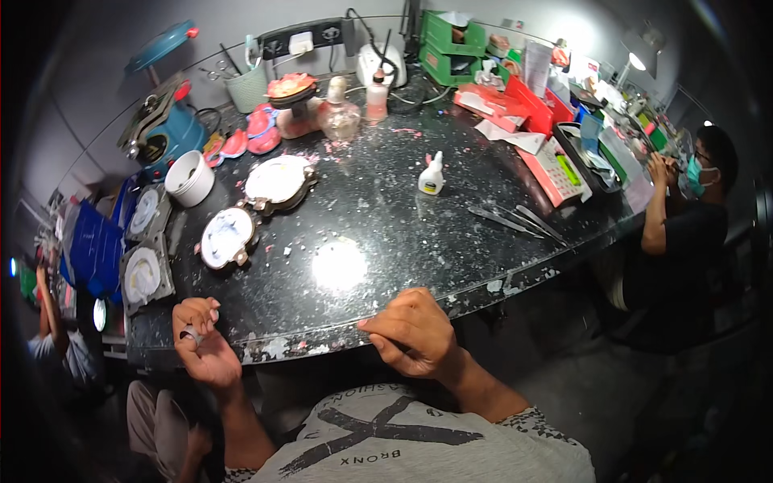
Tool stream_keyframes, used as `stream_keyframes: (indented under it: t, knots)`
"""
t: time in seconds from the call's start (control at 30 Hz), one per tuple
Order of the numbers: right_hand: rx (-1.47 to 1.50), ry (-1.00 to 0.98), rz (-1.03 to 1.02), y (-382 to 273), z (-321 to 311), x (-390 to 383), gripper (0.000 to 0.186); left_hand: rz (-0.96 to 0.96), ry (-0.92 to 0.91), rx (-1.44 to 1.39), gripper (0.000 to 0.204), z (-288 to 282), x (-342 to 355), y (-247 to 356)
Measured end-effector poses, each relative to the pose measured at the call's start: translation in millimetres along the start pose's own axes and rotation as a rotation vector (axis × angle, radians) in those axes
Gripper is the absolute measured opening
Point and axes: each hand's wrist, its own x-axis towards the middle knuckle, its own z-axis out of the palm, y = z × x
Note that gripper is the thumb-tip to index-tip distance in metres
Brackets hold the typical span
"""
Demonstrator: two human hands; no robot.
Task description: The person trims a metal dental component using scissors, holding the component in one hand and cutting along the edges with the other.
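Note:
My left hand (205, 346) is at the front edge of the black speckled table (378, 233), palm up with its fingers curled in. A small greyish piece (191, 333) shows at these fingers; whether it is held or worn I cannot make out. Further right along the same edge is my right hand (415, 334), its fingers bent and closed, their inner side hidden. Beyond my hands lie two round metal flask halves, the nearer one (229, 237) and the farther one (278, 180), filled with white plaster. A small white dropper bottle (431, 177) stands mid-table.
Slim metal hand tools (515, 221) lie on the right, near a pink calculator (555, 173). Left are a white cup (190, 179), more plaster-filled flask parts (143, 274) and a blue machine (173, 121). Green bins (451, 48) stand behind. A person (684, 233) sits at right.

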Motion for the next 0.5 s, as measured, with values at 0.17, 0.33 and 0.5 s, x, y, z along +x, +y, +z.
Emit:
stream_keyframes:
  t: [0.17,0.33,0.5]
  knots:
    - [-0.092,0.109,-0.043,19,-39,5,0.018,0.005,-0.015,0.065,0.014,-5,-9,-7]
    - [-0.057,0.257,0.164,30,-49,-4,0.015,0.004,-0.028,0.042,0.020,-3,-2,-6]
    - [-0.209,0.187,0.074,29,-51,4,0.014,0.021,-0.081,0.050,0.019,-2,-2,-8]
